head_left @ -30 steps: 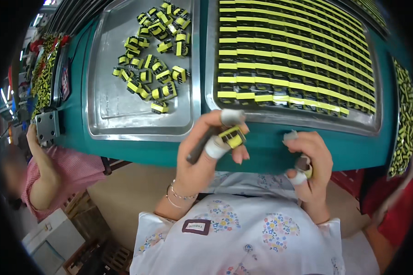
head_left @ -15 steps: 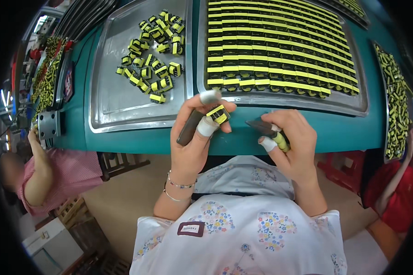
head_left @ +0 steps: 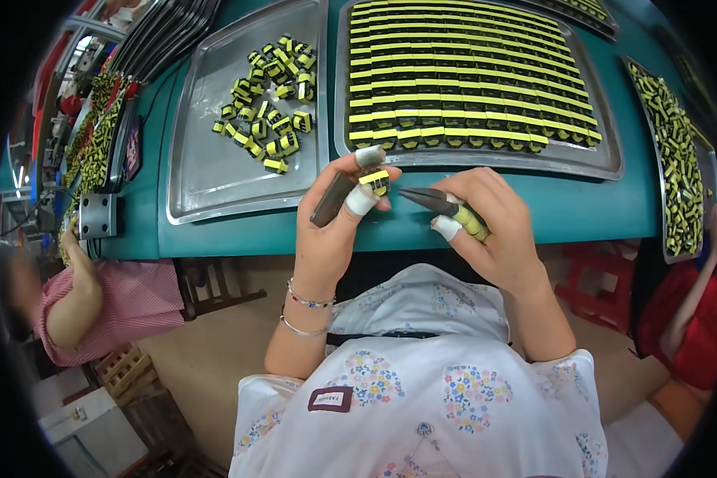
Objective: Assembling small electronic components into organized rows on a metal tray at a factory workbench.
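Observation:
My left hand (head_left: pixel 323 243) pinches a small yellow-and-black transformer (head_left: pixel 375 182) between the taped thumb and a taped finger. A flat dark bar (head_left: pixel 332 201) also lies in that hand, across the palm. In my right hand (head_left: pixel 502 227) is a pair of pliers (head_left: pixel 432 201) with dark pointed jaws and yellow-wrapped handles. Its tip points left, a short way from the transformer and apart from it. White tape covers my right thumb too. Both hands are above the table's near edge.
A metal tray (head_left: pixel 207 183) with a loose pile of transformers (head_left: pixel 275 123) lies at the left. Beside it, another tray (head_left: pixel 605 163) holds neat rows of them (head_left: pixel 454 88). Further trays (head_left: pixel 669 159) stand at the right. A metal block (head_left: pixel 97 215) sits left; co-workers are on both sides.
The pliers have come left, closer to the transformer, and more of their jaws shows. The transformer has turned in my left fingers. The whole view has shifted slightly.

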Demonstrator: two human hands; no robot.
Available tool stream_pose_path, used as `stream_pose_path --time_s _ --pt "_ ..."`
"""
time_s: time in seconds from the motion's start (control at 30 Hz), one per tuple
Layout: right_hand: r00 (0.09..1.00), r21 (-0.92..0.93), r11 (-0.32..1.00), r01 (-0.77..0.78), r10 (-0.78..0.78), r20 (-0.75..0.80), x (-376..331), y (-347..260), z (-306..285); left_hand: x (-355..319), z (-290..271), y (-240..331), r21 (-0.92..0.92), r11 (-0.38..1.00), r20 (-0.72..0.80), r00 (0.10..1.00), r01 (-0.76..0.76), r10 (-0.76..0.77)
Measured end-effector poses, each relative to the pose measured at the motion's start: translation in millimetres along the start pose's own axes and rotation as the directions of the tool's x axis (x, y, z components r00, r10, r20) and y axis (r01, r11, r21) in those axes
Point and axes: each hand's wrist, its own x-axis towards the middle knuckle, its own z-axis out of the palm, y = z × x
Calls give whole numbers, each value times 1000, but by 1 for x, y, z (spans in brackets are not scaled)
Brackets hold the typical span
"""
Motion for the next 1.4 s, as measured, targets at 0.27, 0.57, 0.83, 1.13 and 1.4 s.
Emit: stream_pose_path --time_s 0.27,0.57,0.83,1.13,1.4 --pt "995 -6 997 72 -73 -71 -9 12 -7 -5 4 -13 -131 990 -80 996 -54 44" --pt "970 -2 987 163 -161 -181 -10 13 -4 5 -25 -15 73 997 27 999 -32 30" --pt "970 64 989 131 -114 -216 -18 11 -5 0 -2 -8 85 996 41 999 -12 8" --pt "986 134 986 102 -82 -148 -12 14 -1 0 -8 -1 198 970 -76 989 140 -127" --pt "996 554 829 82 -58 -60 19 10 23 -1 -13 9 522 810 -175 963 267 -205"
